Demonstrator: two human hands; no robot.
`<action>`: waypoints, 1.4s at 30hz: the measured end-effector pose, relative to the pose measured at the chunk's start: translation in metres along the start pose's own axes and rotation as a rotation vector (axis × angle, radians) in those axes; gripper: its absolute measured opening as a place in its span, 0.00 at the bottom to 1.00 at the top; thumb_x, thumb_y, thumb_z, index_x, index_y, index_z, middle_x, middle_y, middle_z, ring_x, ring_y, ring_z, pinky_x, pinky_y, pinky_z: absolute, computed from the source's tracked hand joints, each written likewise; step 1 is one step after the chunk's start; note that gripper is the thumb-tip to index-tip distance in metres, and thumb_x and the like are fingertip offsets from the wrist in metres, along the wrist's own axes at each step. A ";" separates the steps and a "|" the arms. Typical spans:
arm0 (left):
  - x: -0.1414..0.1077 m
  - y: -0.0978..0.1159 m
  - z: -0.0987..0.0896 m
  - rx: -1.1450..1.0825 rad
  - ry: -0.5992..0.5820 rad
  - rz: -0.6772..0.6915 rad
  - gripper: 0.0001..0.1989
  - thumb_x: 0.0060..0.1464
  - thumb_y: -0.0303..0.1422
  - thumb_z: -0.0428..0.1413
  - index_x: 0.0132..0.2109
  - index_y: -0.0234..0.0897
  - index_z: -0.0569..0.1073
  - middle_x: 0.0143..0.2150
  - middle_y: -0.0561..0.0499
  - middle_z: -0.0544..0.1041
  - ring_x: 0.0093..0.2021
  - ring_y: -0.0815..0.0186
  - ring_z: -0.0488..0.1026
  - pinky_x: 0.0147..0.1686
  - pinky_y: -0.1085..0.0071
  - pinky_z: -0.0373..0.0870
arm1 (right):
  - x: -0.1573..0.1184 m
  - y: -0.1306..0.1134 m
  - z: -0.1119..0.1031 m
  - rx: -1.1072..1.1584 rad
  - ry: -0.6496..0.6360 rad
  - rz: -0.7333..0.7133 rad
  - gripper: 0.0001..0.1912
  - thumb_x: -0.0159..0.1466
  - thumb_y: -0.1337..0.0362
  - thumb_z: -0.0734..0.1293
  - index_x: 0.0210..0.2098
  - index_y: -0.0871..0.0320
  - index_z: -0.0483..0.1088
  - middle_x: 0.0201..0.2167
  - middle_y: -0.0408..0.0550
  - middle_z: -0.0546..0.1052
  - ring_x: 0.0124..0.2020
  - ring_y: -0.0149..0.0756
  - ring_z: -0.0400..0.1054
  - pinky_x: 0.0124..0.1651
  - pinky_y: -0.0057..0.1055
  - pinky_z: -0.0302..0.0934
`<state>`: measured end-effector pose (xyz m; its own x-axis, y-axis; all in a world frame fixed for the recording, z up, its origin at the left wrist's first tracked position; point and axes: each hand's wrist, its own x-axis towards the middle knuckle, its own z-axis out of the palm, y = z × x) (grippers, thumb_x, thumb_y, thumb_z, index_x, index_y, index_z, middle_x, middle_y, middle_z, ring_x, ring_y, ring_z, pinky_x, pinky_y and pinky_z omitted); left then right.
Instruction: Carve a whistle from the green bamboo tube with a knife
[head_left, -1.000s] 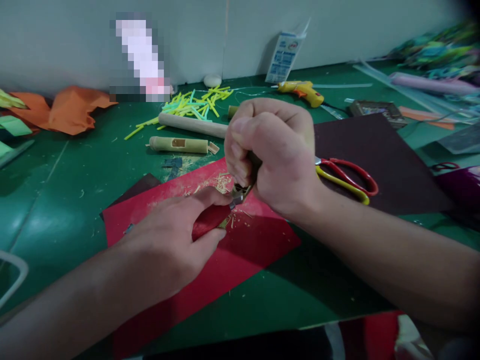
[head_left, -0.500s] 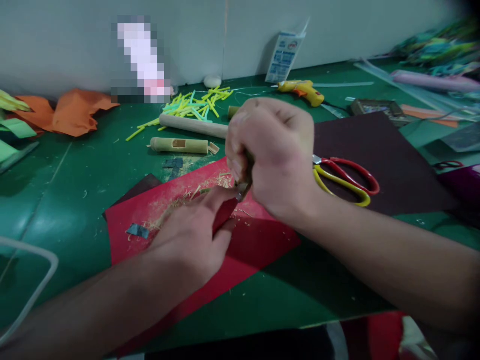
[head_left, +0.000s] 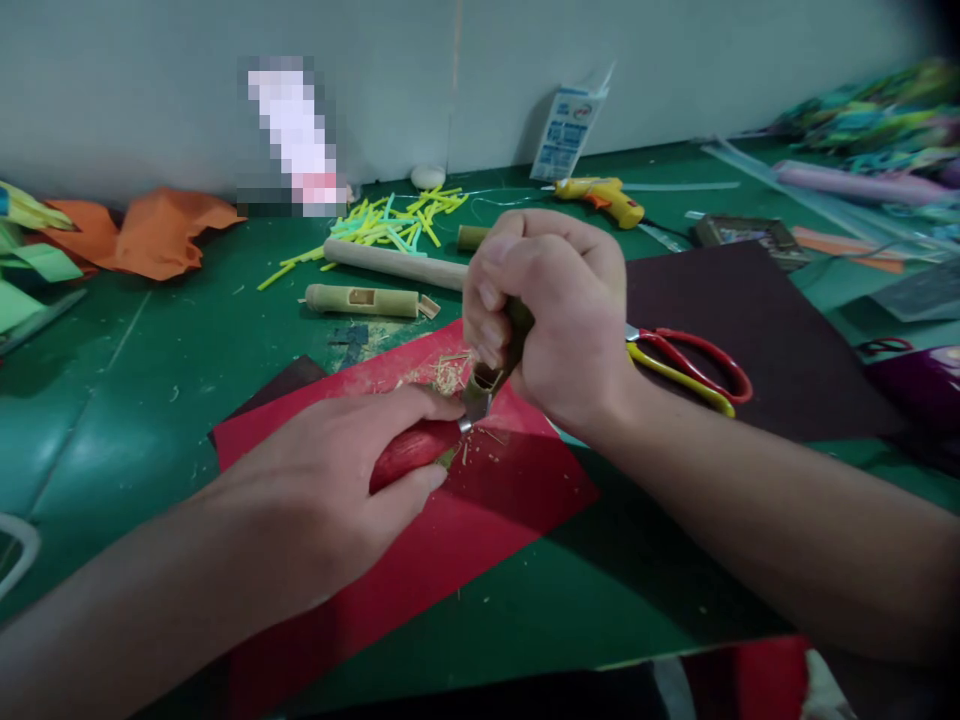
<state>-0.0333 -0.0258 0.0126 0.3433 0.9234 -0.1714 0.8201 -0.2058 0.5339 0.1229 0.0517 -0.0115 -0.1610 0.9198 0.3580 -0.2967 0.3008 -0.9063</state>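
My left hand [head_left: 345, 450] is wrapped round the red handle of a carving tool [head_left: 412, 453], its metal blade pointing to the right. In my right hand [head_left: 551, 310], closed in a fist, is a bamboo tube [head_left: 484, 382] with an opening cut near its lower end. The blade touches or nearly touches that end. Below both hands lies a red sheet [head_left: 390, 580] with pale wood shavings [head_left: 450, 372] on it.
Behind the sheet are a notched bamboo piece [head_left: 390, 302], a wooden rod [head_left: 397, 264] and yellow-green sticks [head_left: 367, 222]. Scissors [head_left: 701, 365] rest on a dark sheet [head_left: 780, 340] at right. Farther back are a yellow glue gun [head_left: 600, 198] and a carton [head_left: 568, 130].
My left hand has shifted left and turned, showing more of the red handle. The tube's cut lower end now shows below my right fist. The view has tilted slightly.
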 end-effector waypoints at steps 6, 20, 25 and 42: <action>0.002 -0.004 0.001 0.006 0.086 0.049 0.19 0.57 0.39 0.52 0.56 0.52 0.69 0.52 0.55 0.76 0.49 0.57 0.74 0.49 0.61 0.72 | 0.015 -0.002 -0.012 0.199 0.154 0.086 0.13 0.55 0.61 0.62 0.18 0.53 0.55 0.14 0.38 0.54 0.15 0.29 0.49 0.19 0.31 0.49; -0.005 -0.014 0.011 0.074 0.381 0.147 0.23 0.50 0.33 0.54 0.54 0.56 0.69 0.52 0.58 0.75 0.45 0.58 0.76 0.45 0.63 0.76 | 0.017 -0.008 -0.017 0.469 -0.024 0.167 0.14 0.58 0.63 0.60 0.19 0.54 0.50 0.13 0.36 0.51 0.13 0.27 0.46 0.19 0.27 0.49; -0.008 -0.017 0.013 0.106 0.382 0.215 0.23 0.53 0.38 0.53 0.57 0.57 0.67 0.53 0.58 0.75 0.44 0.58 0.77 0.43 0.64 0.76 | 0.020 -0.014 -0.021 0.540 -0.062 0.159 0.13 0.55 0.65 0.59 0.18 0.54 0.49 0.12 0.36 0.50 0.12 0.25 0.46 0.17 0.26 0.48; 0.000 -0.016 0.001 0.130 0.405 0.212 0.19 0.52 0.34 0.56 0.52 0.55 0.68 0.50 0.62 0.75 0.46 0.68 0.74 0.41 0.77 0.74 | 0.012 -0.021 -0.013 0.210 -0.037 -0.024 0.14 0.58 0.61 0.61 0.17 0.53 0.59 0.10 0.38 0.58 0.11 0.29 0.50 0.16 0.30 0.45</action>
<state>-0.0457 -0.0229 0.0037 0.3242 0.9034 0.2807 0.8106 -0.4183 0.4099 0.1394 0.0602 0.0087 -0.1846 0.9018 0.3907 -0.4899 0.2602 -0.8320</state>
